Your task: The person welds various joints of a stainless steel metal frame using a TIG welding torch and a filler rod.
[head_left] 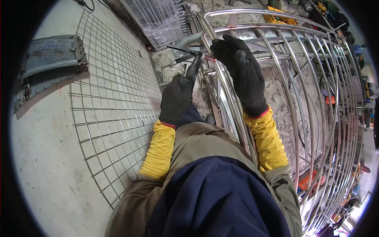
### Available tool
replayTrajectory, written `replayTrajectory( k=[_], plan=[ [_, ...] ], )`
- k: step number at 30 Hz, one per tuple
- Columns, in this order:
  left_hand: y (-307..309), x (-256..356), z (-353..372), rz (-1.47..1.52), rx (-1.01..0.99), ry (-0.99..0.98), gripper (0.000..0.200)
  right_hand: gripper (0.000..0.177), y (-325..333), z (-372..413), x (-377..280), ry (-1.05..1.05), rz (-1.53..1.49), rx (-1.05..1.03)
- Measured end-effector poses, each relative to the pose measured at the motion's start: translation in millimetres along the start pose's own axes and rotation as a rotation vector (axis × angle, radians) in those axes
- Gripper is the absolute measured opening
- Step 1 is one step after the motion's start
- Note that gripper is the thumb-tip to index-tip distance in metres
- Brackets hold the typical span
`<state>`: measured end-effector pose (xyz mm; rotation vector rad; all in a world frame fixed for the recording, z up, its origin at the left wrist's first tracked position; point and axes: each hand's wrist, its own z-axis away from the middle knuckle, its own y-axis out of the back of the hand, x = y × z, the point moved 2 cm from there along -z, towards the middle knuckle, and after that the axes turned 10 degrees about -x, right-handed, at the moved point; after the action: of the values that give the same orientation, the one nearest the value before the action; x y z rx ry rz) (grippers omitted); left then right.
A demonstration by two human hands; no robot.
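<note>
My left hand, in a black glove, is closed around a slim black torch. The torch's long back end points left, and its pink-red nozzle end points right toward the corner of a shiny metal tube frame. My right hand, also gloved in black, is held just right of the nozzle, over the frame's near tubes, with its fingers stretched out and nothing visible in it. Whether its palm touches the tube is hard to tell. Yellow sleeves cover both forearms.
On the left, a wire mesh panel lies on a pale surface beside a grey metal piece. Wire racks stand at the top. The frame's curved bars fill the right side, with tools and an orange-red object beyond or beneath them.
</note>
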<state>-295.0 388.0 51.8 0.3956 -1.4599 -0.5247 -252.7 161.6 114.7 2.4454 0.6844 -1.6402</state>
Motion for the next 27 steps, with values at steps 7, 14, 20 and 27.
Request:
replayTrajectory(
  k=[7,14,20,27],
  plan=[
    [-9,-12,-4,-0.104,0.069,-0.035,0.033,0.033,-11,-1,-11,0.103,-0.029,0.015],
    [-6,-19,-3,0.073,0.004,0.049,0.034,0.060,-4,-1,0,-0.013,-0.014,-0.021],
    [-6,-17,-2,0.074,0.030,0.005,0.029,0.059,-5,0,3,0.005,-0.035,-0.010],
    [-4,-9,0,0.030,0.032,0.003,0.027,0.058,-10,-2,-1,-0.005,-0.121,0.006]
  ],
)
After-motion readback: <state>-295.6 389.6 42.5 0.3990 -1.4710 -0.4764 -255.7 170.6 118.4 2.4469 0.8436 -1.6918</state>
